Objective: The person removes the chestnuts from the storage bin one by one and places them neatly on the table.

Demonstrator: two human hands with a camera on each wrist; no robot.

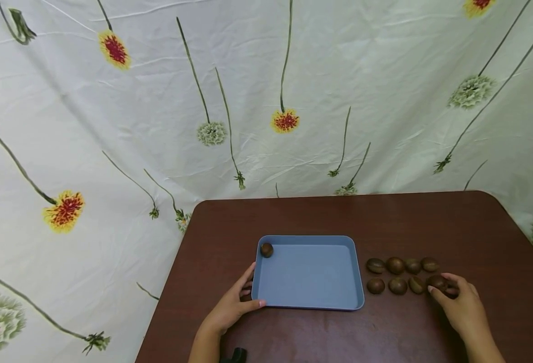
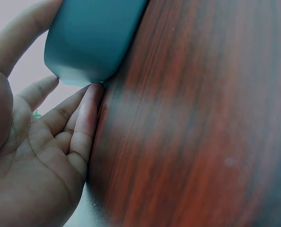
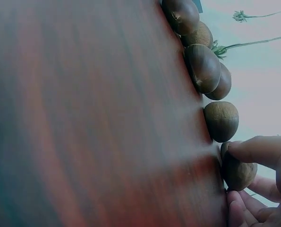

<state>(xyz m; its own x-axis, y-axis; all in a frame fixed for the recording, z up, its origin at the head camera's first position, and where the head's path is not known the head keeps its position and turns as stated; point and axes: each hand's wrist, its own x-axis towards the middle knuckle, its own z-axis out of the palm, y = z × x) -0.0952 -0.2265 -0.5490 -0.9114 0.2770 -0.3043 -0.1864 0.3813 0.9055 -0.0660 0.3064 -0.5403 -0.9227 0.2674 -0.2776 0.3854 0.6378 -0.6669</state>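
Note:
A shallow blue tray [image 1: 308,272] lies on the brown table, a single chestnut [image 1: 267,250] in its far left corner. My left hand [image 1: 233,302] holds the tray at its near left corner, thumb along the front rim and fingers against the left side. In the left wrist view the fingertips [image 2: 95,90] meet the tray's lower edge [image 2: 83,71]. To the tray's right, chestnuts [image 1: 398,286] form two rows. My right hand [image 1: 466,305] pinches the chestnut [image 3: 239,174] at the near row's right end between thumb and fingers, low at the tabletop.
The dark wooden table [image 1: 293,338] has rounded far corners. A white cloth [image 1: 248,156] printed with flowers hangs behind it. A small black object [image 1: 236,355] shows beside the left wrist at the bottom. The back row of chestnuts [image 1: 395,265] stands close behind the near one.

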